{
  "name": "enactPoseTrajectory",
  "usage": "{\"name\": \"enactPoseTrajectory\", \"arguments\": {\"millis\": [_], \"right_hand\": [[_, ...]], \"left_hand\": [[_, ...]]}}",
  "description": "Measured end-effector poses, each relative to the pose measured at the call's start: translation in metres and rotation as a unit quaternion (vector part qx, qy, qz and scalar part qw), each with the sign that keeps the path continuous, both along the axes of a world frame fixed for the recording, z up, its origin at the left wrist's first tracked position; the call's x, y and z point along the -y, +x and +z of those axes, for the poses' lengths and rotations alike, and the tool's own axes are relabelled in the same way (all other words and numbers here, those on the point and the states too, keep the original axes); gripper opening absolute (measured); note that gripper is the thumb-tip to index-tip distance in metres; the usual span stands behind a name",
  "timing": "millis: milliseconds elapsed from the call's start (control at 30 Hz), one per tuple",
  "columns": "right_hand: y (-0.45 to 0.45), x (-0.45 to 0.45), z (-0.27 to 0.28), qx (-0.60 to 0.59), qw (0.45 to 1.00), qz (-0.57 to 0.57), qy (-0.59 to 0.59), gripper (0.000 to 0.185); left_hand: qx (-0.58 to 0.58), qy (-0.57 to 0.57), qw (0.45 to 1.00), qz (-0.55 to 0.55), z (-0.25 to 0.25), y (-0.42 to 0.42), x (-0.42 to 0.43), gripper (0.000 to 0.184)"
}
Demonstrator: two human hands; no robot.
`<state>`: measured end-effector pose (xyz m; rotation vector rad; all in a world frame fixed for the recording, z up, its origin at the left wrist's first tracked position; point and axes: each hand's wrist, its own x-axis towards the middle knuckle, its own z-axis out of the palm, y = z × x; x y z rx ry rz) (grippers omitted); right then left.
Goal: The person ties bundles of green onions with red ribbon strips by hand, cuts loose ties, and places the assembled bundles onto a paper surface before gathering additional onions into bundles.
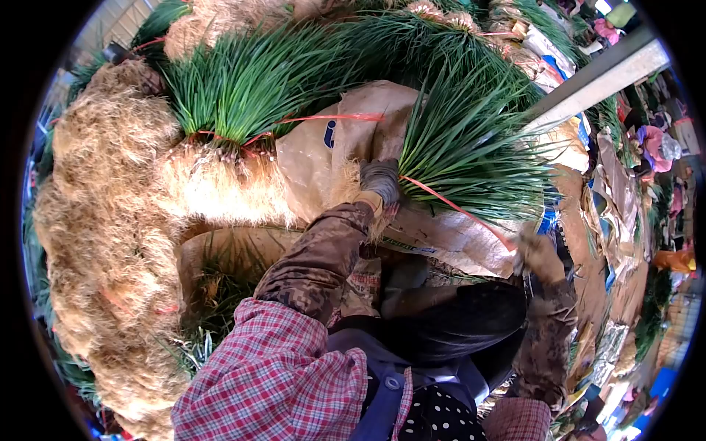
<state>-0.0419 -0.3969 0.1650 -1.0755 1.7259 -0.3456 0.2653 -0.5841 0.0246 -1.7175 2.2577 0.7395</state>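
My left hand (379, 182), in a grey and tan glove, is closed round the root end of a bundle of long green-leaved plants (471, 151), which lies on a pale woven sack (331, 147). A red tie (460, 208) runs from the bundle's base down to the right. At its far end my gloved right hand (535, 257) is blurred, with its fingers closed near the tie. Another bundle (243, 88), with pale roots and a red tie, lies to the left.
A tall heap of pale roots (110, 220) stands on the left. A metal beam (603, 81) slants in at upper right. Brown sacking (581, 272) lies on the right, with people in the far background. Loose green leaves (217, 290) lie below the sack.
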Motion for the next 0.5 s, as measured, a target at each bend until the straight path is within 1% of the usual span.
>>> {"name": "enactPoseTrajectory", "arguments": {"millis": [33, 67, 100, 133, 200, 233, 267, 300, 333, 367, 400, 433, 467, 500], "right_hand": [[-0.005, -0.013, -0.007, -0.183, 0.98, 0.074, 0.004, 0.025], [-0.01, -0.028, -0.02, -0.357, 0.923, 0.143, 0.007, 0.027], [-0.007, -0.033, -0.021, -0.519, 0.829, 0.207, 0.011, 0.029], [-0.005, -0.034, -0.02, -0.511, 0.833, 0.212, 0.003, 0.032], [0.013, -0.028, -0.02, -0.494, 0.84, 0.222, -0.017, 0.04], [0.02, -0.021, -0.03, -0.431, 0.872, 0.202, -0.113, 0.041], [0.029, -0.01, -0.041, -0.361, 0.892, 0.177, -0.208, 0.044], [0.051, 0.013, -0.043, -0.308, 0.914, 0.158, -0.21, 0.044], [0.077, 0.03, -0.041, -0.276, 0.911, 0.169, -0.255, 0.044], [0.099, 0.047, -0.054, -0.301, 0.897, 0.164, -0.278, 0.047], [0.118, 0.065, -0.067, -0.275, 0.895, 0.169, -0.308, 0.051], [0.129, 0.075, -0.091, -0.29, 0.894, 0.168, -0.298, 0.057], [0.132, 0.085, -0.134, -0.31, 0.88, 0.157, -0.324, 0.053], [0.14, 0.085, -0.133, -0.327, 0.888, 0.136, -0.292, 0.05]], "left_hand": [[0.003, 0.02, 1.0, -0.003, -0.003, 0.001, 0.005, 0.066], [0.007, 0.04, 0.999, -0.007, -0.008, 0.002, 0.011, 0.065], [0.01, 0.059, 0.998, -0.012, -0.008, 0.003, 0.016, 0.064], [0.013, 0.07, 0.997, -0.022, -0.008, 0.002, 0.019, 0.064], [0.004, 0.028, 0.999, -0.018, -0.004, 0.002, 0.014, 0.064], [0.001, 0.009, 1.0, -0.015, -0.002, 0.003, 0.009, 0.065], [0.0, 0.0, 1.0, -0.013, -0.001, 0.004, 0.006, 0.067], [-0.002, -0.01, 1.0, -0.011, -0.001, 0.004, 0.004, 0.069], [-0.004, -0.019, 1.0, -0.009, 0.001, 0.003, 0.002, 0.071], [-0.026, -0.013, 0.999, -0.031, 0.004, 0.004, 0.001, 0.072], [-0.047, -0.006, 0.998, -0.051, 0.007, 0.008, 0.003, 0.074], [-0.069, 0.004, 0.995, -0.069, 0.009, 0.015, 0.004, 0.075], [-0.121, -0.02, 0.985, -0.12, -0.014, 0.026, 0.015, 0.076], [-0.21, -0.002, 0.971, -0.11, -0.043, 0.042, 0.034, 0.074]]}}
